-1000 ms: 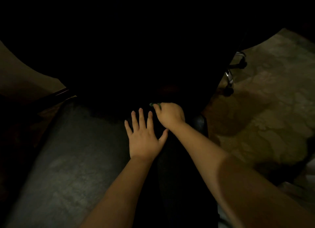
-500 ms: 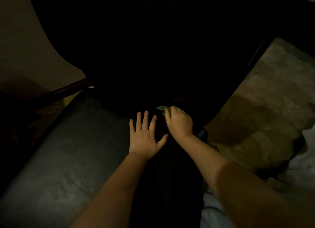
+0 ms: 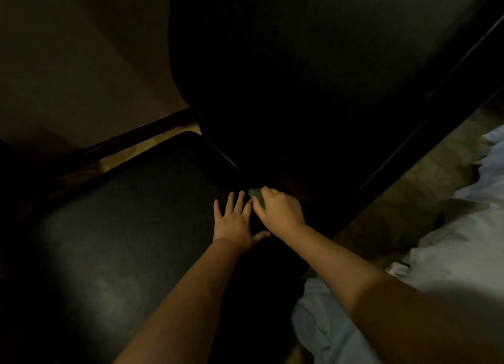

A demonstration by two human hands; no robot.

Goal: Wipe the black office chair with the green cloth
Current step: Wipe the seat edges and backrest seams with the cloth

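Note:
The black office chair fills the dim view: its seat [image 3: 131, 227] spreads across the lower left and its backrest [image 3: 313, 77] rises dark above. My left hand [image 3: 236, 223] lies flat on the seat near its back edge, fingers spread. Just to its right, my right hand [image 3: 281, 213] grips the green cloth [image 3: 257, 196], a small bunched piece showing past the fingers, at the crease where seat and backrest meet. Most of the cloth is hidden under the hand.
A beige wall [image 3: 81, 58] with a dark skirting strip [image 3: 131, 137] runs at the upper left. Patterned floor [image 3: 425, 189] shows to the right of the chair. Pale fabric [image 3: 463, 241] lies at the lower right, over my leg.
The view has shifted left and closer, so the chair's wheel base is out of sight. Both hands stay at the seat's back edge, and the right hand with the cloth has moved closer to the left.

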